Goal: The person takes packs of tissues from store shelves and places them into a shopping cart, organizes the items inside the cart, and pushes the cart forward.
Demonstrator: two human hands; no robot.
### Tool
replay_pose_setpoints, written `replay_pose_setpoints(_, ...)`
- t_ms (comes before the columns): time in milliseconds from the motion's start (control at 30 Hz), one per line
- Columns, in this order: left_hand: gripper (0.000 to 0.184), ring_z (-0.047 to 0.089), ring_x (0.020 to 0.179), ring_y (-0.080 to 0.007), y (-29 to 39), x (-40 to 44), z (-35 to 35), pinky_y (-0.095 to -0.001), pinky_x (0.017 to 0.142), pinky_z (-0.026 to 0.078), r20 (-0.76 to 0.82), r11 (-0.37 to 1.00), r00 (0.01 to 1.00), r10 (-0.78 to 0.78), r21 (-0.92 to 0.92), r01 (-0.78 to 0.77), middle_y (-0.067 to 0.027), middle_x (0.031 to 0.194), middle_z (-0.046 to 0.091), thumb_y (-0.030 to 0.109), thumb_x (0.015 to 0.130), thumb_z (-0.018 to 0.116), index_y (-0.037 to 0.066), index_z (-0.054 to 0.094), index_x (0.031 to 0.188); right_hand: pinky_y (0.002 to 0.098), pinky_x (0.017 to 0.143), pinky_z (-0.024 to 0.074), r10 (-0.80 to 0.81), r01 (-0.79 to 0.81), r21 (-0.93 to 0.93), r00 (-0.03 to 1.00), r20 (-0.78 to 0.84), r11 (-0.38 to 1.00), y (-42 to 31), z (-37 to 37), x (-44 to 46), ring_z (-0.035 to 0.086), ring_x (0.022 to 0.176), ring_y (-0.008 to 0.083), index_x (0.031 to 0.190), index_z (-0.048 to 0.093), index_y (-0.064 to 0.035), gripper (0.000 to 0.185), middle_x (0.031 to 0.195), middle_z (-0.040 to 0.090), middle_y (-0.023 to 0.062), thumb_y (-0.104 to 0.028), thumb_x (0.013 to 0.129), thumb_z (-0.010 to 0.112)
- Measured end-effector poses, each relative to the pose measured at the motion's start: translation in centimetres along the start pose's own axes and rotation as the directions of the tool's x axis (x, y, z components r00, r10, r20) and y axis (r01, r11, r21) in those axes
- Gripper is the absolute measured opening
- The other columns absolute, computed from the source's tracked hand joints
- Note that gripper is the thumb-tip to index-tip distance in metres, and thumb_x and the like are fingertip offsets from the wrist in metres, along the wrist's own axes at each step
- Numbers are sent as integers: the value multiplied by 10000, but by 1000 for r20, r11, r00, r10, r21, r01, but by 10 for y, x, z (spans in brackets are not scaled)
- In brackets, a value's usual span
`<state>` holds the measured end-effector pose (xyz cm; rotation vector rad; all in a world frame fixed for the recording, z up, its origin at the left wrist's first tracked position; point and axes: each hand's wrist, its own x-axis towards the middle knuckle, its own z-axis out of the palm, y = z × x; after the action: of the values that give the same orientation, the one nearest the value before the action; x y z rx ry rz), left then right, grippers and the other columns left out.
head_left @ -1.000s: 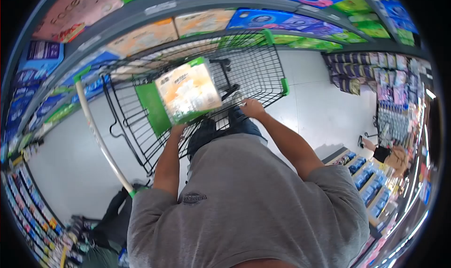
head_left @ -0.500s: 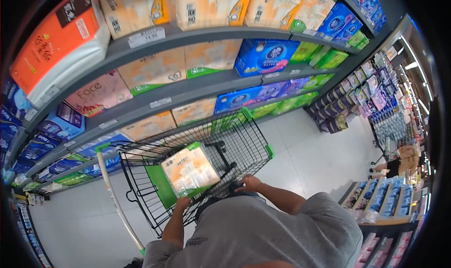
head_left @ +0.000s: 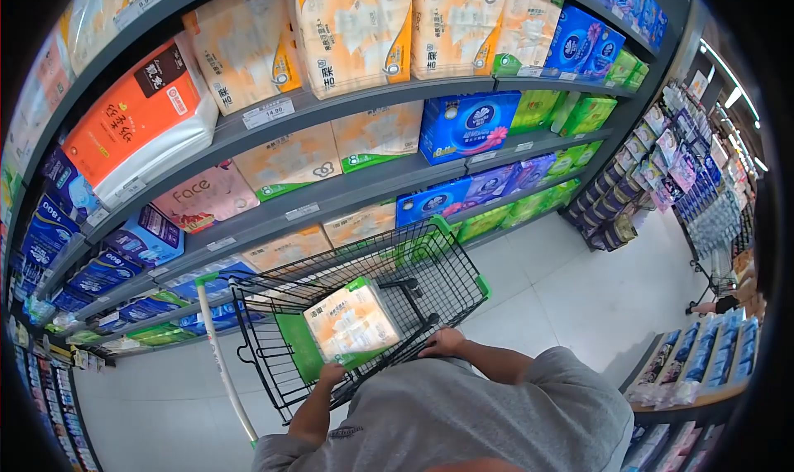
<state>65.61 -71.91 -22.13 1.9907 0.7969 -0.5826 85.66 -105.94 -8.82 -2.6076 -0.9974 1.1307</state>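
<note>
A black wire shopping cart [head_left: 438,269] with green corners stands across the front of my body. Inside it, beside a green panel [head_left: 296,346], lies a cream and orange tissue pack [head_left: 351,321]. My left hand [head_left: 332,374] is at the cart's near rim, close to the pack's lower edge, with its fingers curled on the rim. Farther right along the same rim, my right hand [head_left: 444,342] is closed on the wire edge. The cart's white handle bar [head_left: 219,356] is off to the left, touched by neither hand.
Beyond the cart, a long shelf [head_left: 331,195] holds tissue packs, among them an orange pack [head_left: 136,120] and a blue pack [head_left: 469,124]. Hanging goods [head_left: 616,199] and a low display [head_left: 695,360] are at the right. Part of a person [head_left: 728,304] shows at the far right edge.
The view has tilted up, so more of the shelves shows and the cart sits lower in the picture. Both hands stay at the cart's near rim, and the pack remains inside.
</note>
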Motion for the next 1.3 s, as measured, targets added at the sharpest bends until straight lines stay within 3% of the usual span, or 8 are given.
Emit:
replay_pose_setpoints(333, 309, 646, 793, -280, 63, 27, -37, -341, 745, 497, -153, 951, 984, 87, -281, -128, -149, 898, 673, 191, 734, 641, 23, 650, 994, 395, 817, 461, -169, 165, 66, 984, 60, 984, 2, -25, 22, 589, 932, 319, 955, 689, -131, 544, 979, 645, 135, -620, 767, 544)
replay_pose_setpoints(500, 254, 640, 873, -255, 241, 6, -162, -336, 771, 493, -479, 766, 664, 575, 30, -642, -162, 949, 659, 180, 824, 573, 16, 627, 1010, 452, 732, 473, -351, 354, -20, 920, -172, 935, -16, -182, 36, 615, 806, 347, 840, 639, -33, 448, 849, 635, 171, -474, 776, 592)
replay_pose_setpoints(633, 335, 633, 947, -254, 421, -83, -261, -331, 817, 486, -627, 715, 459, 630, 236, -658, -162, 1024, 648, 129, 837, 561, 4, 558, 1148, 415, 813, 475, -251, 481, 10, 476, -843, 877, -45, -383, 33, 598, 925, 372, 963, 629, 13, 388, 976, 620, 239, -322, 769, 651)
replay_pose_setpoints(700, 410, 591, 1046, -276, 477, -84, -299, -340, 882, 455, -656, 416, 108, 747, 335, -845, -182, 1116, 608, 135, 799, 591, -5, 539, 1180, 352, 813, 481, -183, 579, -43, 186, -965, 814, -70, -470, 18, 603, 978, 276, 1064, 582, 39, 407, 1017, 626, 190, -265, 801, 645)
replay_pose_setpoints(833, 511, 544, 1118, -270, 581, -108, -347, -333, 930, 419, -784, 416, -23, 620, 353, -838, -199, 1155, 580, 155, 769, 616, -29, 485, 1227, 339, 859, 459, -228, 613, -144, 60, -972, 777, -116, -568, -17, 592, 1020, 280, 1151, 492, 75, 505, 1068, 606, 218, -238, 786, 646)
replay_pose_setpoints(933, 578, 536, 1119, -280, 627, -105, -371, -332, 933, 411, -834, 443, -32, 551, 324, -836, -200, 1153, 576, 145, 754, 630, -36, 437, 1267, 344, 875, 447, -168, 545, -80, 115, -979, 835, -129, -601, -10, 589, 1019, 288, 1171, 455, 80, 570, 1052, 609, 210, -243, 749, 661)
replay_pose_setpoints(1100, 633, 563, 1043, -252, 651, -101, -379, -324, 885, 436, -651, 529, 472, 594, -126, -839, -161, 1133, 566, 67, 699, 650, -16, 391, 1271, 353, 908, 423, -148, 593, 43, 270, -952, 804, -134, -606, -3, 569, 1043, 293, 1210, 414, 60, 669, 1119, 569, 208, -253, 694, 702)
replay_pose_setpoints(1300, 658, 546, 1066, -224, 639, -97, -353, -306, 890, 437, -766, 481, 284, 576, 38, -876, -142, 1148, 543, 11, 672, 647, -5, 377, 1272, 363, 928, 412, -203, 624, -128, 50, -978, 771, -119, -586, 2, 535, 1076, 306, 1245, 376, 58, 708, 1161, 528, 207, -225, 691, 713)
